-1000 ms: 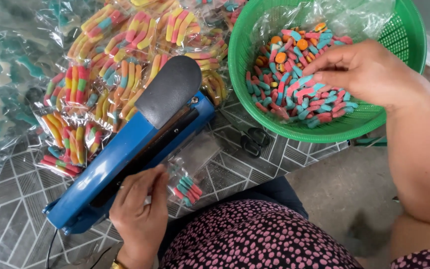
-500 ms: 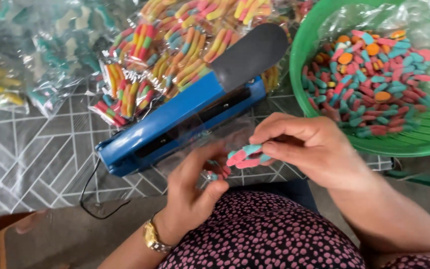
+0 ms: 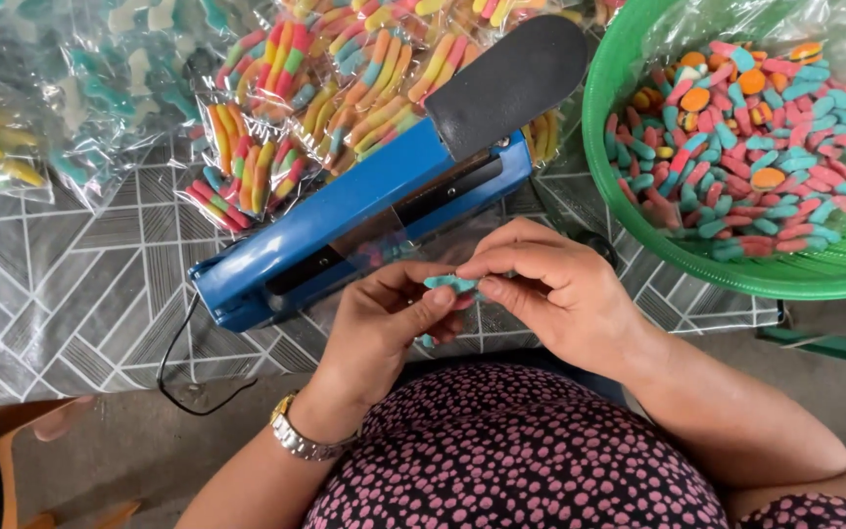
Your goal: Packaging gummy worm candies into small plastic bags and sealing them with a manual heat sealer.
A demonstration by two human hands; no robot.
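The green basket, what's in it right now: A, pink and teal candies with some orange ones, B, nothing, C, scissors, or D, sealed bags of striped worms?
A: the green basket at the right holds loose pink and teal candies with a few orange pieces, on a clear plastic liner.

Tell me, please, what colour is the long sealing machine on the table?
The sealing machine is blue with a black handle, seen in the head view.
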